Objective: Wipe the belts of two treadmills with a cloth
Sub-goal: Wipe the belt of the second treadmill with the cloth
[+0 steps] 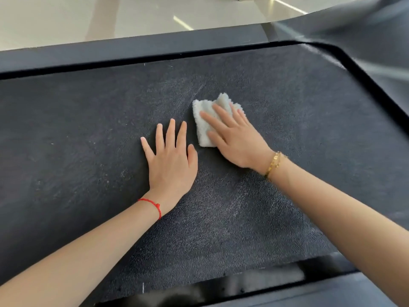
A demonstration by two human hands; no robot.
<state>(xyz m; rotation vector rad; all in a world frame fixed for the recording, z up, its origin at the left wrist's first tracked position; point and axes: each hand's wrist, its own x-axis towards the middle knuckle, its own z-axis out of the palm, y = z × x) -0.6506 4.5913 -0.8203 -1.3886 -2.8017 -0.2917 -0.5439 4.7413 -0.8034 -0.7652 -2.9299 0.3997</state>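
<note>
Pressing a folded white cloth (207,120) flat against the middle of the dark treadmill belt (88,120) with the straight-fingered right hand (234,138), resting the left hand (171,160) open just beside it.

bright, even daylight, sharp in the middle and smeared at the right edge

soft light falls from the far side, where the pale floor (66,16) shines with streaked glare. the belt (88,129) shows its grain crisply; shadows under the hands are faint and thin. wide-angle bending curves the frame rails (132,49), and the top right corner is blurred.
</note>
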